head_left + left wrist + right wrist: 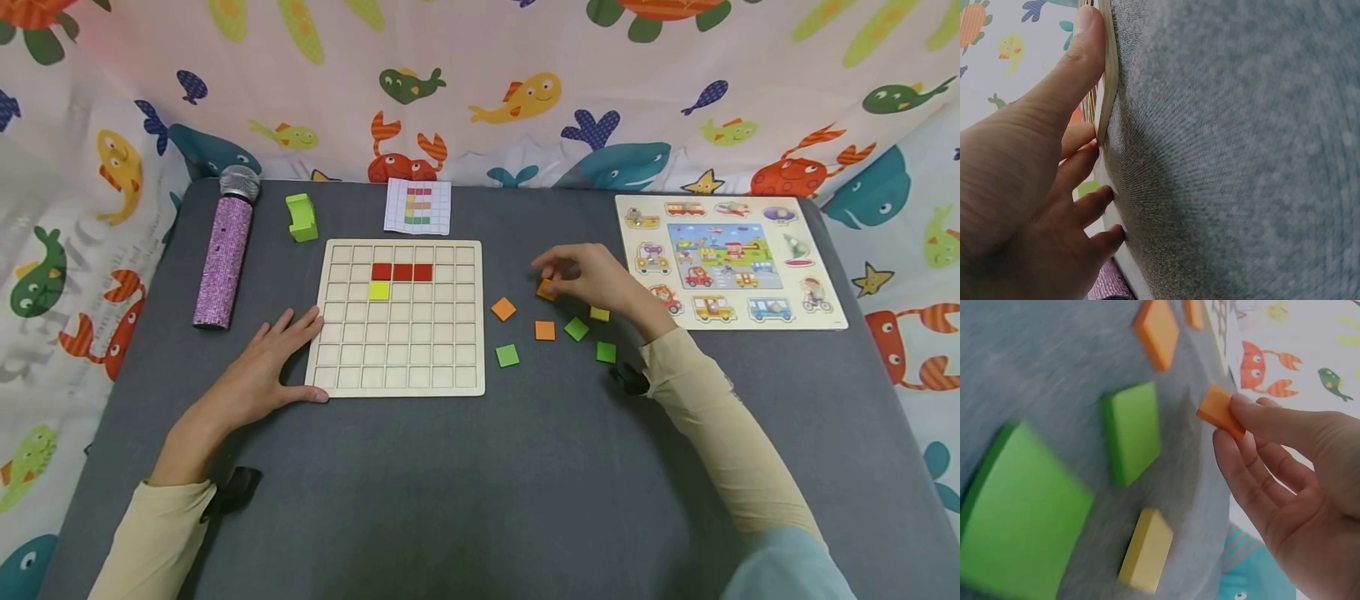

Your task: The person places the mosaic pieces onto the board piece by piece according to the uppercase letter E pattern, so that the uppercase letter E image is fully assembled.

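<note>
My right hand (pixel 603 279) pinches an orange square tile (pixel 1217 407) between thumb and fingertips, a little above the table in the right wrist view. Below and beside it lie loose tiles: a yellow one (pixel 599 314), several green ones (pixel 576 328) and two orange ones (pixel 544 331). My left hand (pixel 255 379), fingers spread, rests at the left edge of a wooden grid board (pixel 397 357), its thumb (pixel 1075 62) on the near left corner. On the board sit three red tiles (pixel 402 272) in a row, with one yellow-green tile (pixel 379 291) under the leftmost.
Behind the board lies a paper card (pixel 417 207) with a coloured grid pattern. A glittery pink microphone (pixel 225 258) and a green block (pixel 302 218) are at the left. A picture puzzle board (pixel 731 308) occupies the right back, before a fish-print curtain (pixel 480 50).
</note>
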The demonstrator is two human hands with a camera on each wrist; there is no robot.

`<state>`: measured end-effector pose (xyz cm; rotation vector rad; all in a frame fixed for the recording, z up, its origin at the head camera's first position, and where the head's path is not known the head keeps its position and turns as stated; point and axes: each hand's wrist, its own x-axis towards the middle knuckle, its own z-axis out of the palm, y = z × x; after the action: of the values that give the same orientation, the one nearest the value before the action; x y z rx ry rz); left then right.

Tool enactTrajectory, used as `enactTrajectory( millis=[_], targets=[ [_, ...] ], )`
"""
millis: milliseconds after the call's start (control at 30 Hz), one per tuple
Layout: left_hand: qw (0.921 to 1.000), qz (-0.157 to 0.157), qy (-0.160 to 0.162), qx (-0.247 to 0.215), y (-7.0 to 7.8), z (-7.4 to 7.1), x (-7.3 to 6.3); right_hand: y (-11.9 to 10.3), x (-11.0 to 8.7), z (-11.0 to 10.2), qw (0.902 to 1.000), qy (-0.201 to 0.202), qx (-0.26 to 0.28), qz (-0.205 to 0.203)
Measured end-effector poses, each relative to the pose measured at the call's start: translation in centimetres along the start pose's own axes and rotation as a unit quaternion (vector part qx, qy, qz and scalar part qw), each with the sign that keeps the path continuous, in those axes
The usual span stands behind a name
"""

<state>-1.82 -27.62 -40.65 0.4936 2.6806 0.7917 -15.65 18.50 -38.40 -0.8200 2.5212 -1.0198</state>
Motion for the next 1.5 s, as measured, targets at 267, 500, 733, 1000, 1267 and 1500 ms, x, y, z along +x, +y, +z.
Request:
enactTrajectory(
  millis=[267, 500, 733, 1000, 1267, 1500],
  targets=[
    [1.0000, -0.006, -0.001, -0.002, 0.0, 0.1, 0.0, -2.0, 2.2, 1.4, 0.9990, -0.009, 0.043, -0.007],
    [1.0000, -0.005, 0.001, 0.002, -0.1, 0.1, 0.0, -3.9, 4.3, 3.6, 0.9973, -0.024, 0.066, -0.020],
    [1.0000, -0.002, 0.005, -0.004, -0.1, 0.1, -0.1, -6.2, 6.5, 5.9, 0.9951, -0.026, 0.082, -0.050],
    [1.0000, 0.001, 0.005, -0.006, -0.1, 0.2, -0.1, -8.6, 9.3, 9.1, 0.9897, -0.019, 0.112, -0.086],
    [0.9999, -0.010, 0.003, -0.004, 0.0, 0.1, 0.0, -10.7, 11.4, 11.8, 0.9876, -0.031, 0.138, -0.068],
    [1.0000, -0.006, -0.001, -0.006, 0.1, 0.0, 0.0, -11.9, 12.2, 13.1, 0.9931, -0.052, 0.082, -0.067]
  ],
)
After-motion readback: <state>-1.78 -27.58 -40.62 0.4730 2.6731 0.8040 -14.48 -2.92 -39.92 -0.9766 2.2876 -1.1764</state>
